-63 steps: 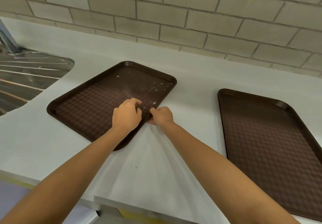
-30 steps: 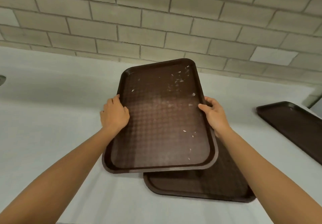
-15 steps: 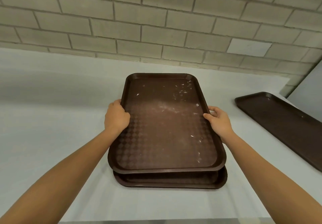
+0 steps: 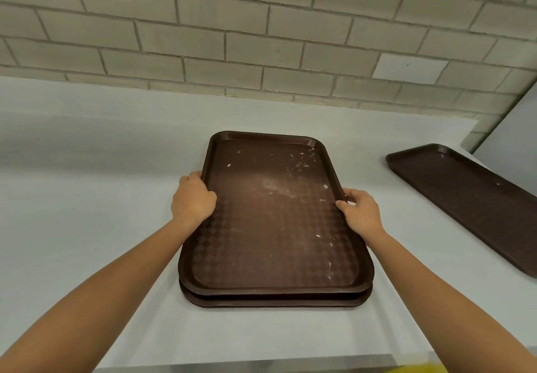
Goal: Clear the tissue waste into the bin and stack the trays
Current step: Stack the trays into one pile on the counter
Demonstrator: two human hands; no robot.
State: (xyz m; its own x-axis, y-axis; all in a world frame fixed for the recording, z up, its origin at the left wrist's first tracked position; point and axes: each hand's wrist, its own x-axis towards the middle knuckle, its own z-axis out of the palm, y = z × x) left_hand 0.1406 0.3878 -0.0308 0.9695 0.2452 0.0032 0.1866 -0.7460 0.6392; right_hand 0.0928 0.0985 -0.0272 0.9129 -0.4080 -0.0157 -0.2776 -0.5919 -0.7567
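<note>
A dark brown tray (image 4: 273, 227), speckled with small white tissue scraps, lies on top of a second brown tray (image 4: 276, 302) in the middle of the white counter. Only the lower tray's near rim shows under it. My left hand (image 4: 191, 201) grips the top tray's left rim and my right hand (image 4: 359, 213) grips its right rim. A third brown tray (image 4: 465, 198) lies apart on the counter at the right.
The white counter (image 4: 87, 213) runs back to a grey brick wall (image 4: 261, 38). A grey panel (image 4: 511, 134) stands at the far right behind the third tray. The counter's front edge lies close below my arms.
I lifted the speckled tray from the left, carried it right over the second tray and lowered it. It now rests squarely on that tray, with both hands still on its rims.
</note>
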